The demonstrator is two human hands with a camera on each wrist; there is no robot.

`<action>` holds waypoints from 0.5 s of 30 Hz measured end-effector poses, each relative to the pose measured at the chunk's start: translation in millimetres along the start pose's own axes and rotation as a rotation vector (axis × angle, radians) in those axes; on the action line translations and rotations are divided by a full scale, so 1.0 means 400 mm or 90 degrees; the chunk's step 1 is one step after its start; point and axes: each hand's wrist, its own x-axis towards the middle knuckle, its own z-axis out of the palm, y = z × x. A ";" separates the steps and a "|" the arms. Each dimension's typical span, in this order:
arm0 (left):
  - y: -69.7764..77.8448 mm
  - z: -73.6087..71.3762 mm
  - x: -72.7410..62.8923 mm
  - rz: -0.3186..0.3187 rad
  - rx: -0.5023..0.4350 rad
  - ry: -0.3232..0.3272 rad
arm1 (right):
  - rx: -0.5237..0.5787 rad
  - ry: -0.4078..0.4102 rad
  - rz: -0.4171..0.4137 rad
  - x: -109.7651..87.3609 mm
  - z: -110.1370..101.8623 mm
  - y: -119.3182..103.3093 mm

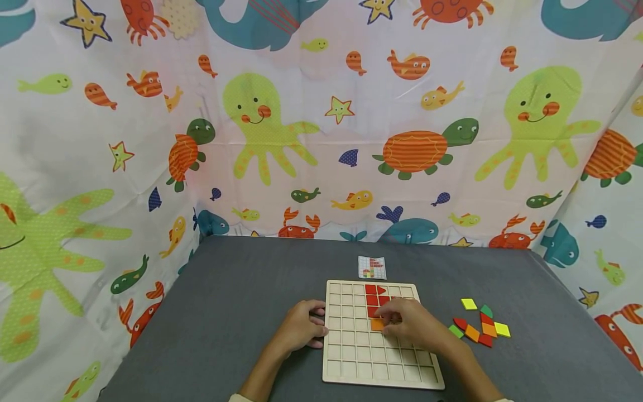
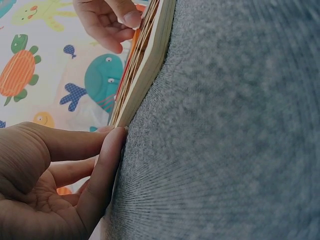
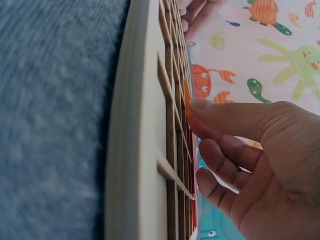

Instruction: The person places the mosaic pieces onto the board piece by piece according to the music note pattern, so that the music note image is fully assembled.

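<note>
A light wooden grid board [image 1: 351,357] lies on the grey table. Along its left edge my left hand [image 1: 301,326] holds the rim with thumb and fingertips, also seen close up in the left wrist view. Over the upper middle of the grid, my right hand [image 1: 414,324] pinches an orange square tile [image 1: 376,324] between thumb and index finger. In the right wrist view this orange tile [image 3: 188,100] stands tilted at the grid's surface. Red tiles [image 1: 371,300] fill several cells just above it, among them a red triangle [image 1: 381,290]. My right hand hides part of the grid.
Right of the board lie several loose tiles, including a yellow one [image 1: 469,304], an orange one [image 1: 472,333] and a green one [image 1: 456,331]. A small printed pattern card [image 1: 372,268] lies behind the board. A sea-animal curtain [image 1: 321,212] borders the table's back and sides.
</note>
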 end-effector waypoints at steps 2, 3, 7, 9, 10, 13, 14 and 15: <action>0.000 0.000 0.000 0.000 -0.001 -0.001 | 0.007 -0.005 0.005 0.000 0.001 -0.003; 0.000 0.000 0.000 0.000 -0.001 -0.001 | 0.009 -0.007 0.006 -0.001 0.000 -0.005; 0.002 0.001 0.000 -0.001 -0.002 -0.001 | 0.011 -0.010 0.004 -0.001 0.000 -0.006; 0.002 0.001 0.000 -0.001 0.000 0.000 | 0.012 -0.010 0.001 -0.001 0.000 -0.005; 0.002 0.001 -0.001 -0.002 0.000 0.001 | 0.013 -0.010 0.000 -0.001 0.000 -0.004; 0.002 0.001 0.000 -0.002 0.002 0.001 | 0.021 -0.007 -0.007 -0.001 -0.001 0.000; 0.002 0.001 0.000 -0.002 0.002 0.001 | 0.026 -0.005 -0.009 -0.001 -0.002 0.002; 0.001 0.001 0.000 -0.003 0.002 0.001 | 0.026 -0.002 -0.014 -0.001 -0.003 0.005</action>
